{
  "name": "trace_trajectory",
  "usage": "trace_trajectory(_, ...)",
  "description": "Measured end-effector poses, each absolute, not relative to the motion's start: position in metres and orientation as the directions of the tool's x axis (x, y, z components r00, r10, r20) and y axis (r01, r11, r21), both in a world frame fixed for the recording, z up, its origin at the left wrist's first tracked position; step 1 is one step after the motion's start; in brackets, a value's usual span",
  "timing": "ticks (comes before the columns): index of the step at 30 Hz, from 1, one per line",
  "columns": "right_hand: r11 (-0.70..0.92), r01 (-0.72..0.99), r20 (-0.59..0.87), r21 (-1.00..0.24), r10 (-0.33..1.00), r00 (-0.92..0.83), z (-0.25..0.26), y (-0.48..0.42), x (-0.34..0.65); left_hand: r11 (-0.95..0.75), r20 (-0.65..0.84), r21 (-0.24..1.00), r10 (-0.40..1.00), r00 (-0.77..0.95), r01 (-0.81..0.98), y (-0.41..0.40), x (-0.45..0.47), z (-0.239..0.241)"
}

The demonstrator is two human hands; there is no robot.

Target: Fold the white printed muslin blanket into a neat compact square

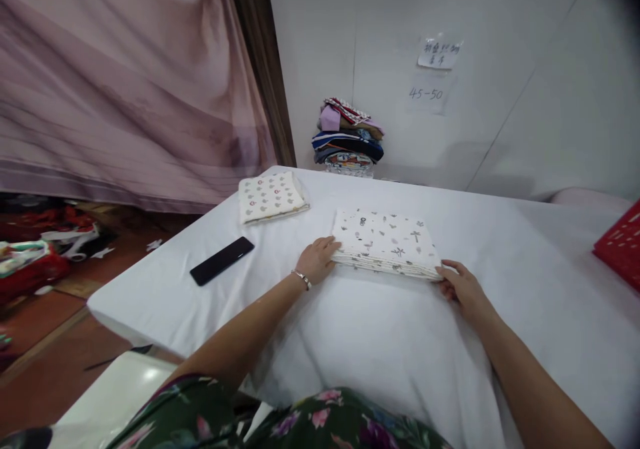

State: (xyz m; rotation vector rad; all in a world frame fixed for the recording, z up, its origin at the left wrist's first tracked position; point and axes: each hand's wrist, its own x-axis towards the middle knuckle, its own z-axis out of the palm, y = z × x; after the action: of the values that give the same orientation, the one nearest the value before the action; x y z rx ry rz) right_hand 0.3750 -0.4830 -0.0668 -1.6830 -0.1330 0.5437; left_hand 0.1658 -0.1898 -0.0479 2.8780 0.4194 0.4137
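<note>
A white folded cloth printed with small grey and black motifs lies flat in several layers on the white-covered table. At its left front corner, my left hand pinches the edge, with a bracelet on that wrist. My right hand grips the right front corner, thumb on top and fingers curled partly out of sight beneath it. A second folded cloth, cream with small grey and red prints, rests at the far left of the table. Nearer to me lies a black phone.
Behind the table's far edge rises a pile of folded clothes against the white wall. A red perforated basket stands at the right. A pink curtain hangs at the left, and a white stool is below the table's near left corner.
</note>
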Motion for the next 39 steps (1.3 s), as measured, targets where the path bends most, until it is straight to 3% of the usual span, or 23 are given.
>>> trace_trajectory(4,-0.208,-0.217,-0.282,-0.954,0.377,0.882,-0.067,-0.484,0.375,-0.691,0.076,0.567,0.585,0.807,0.448,-0.181,0.158,-0.047)
trace_trajectory(7,-0.221,-0.228,-0.301,-0.948,0.398,0.867,-0.066,-0.485,0.375,-0.512,-0.051,0.667,0.693,0.719,0.541,-0.179,0.158,-0.044)
trace_trajectory(15,-0.333,-0.237,-0.381,-0.912,0.479,0.791,-0.058,-0.485,0.382,-0.545,-0.172,0.549,0.669,0.723,0.634,-0.188,0.178,-0.035)
trace_trajectory(31,-0.609,-0.136,-0.438,-0.781,0.381,0.814,-0.042,-0.476,0.389,-0.468,-0.189,0.626,0.685,0.704,0.624,-0.181,0.18,-0.04)
trace_trajectory(35,-0.583,-0.144,-0.433,-0.8,0.394,0.811,-0.037,-0.473,0.387,-0.518,-0.211,0.559,0.667,0.715,0.648,-0.186,0.191,-0.041)
trace_trajectory(39,-0.477,-0.194,-0.416,-0.857,0.42,0.807,-0.035,-0.474,0.379,-0.475,-0.185,0.623,0.683,0.707,0.622,-0.189,0.196,-0.04)
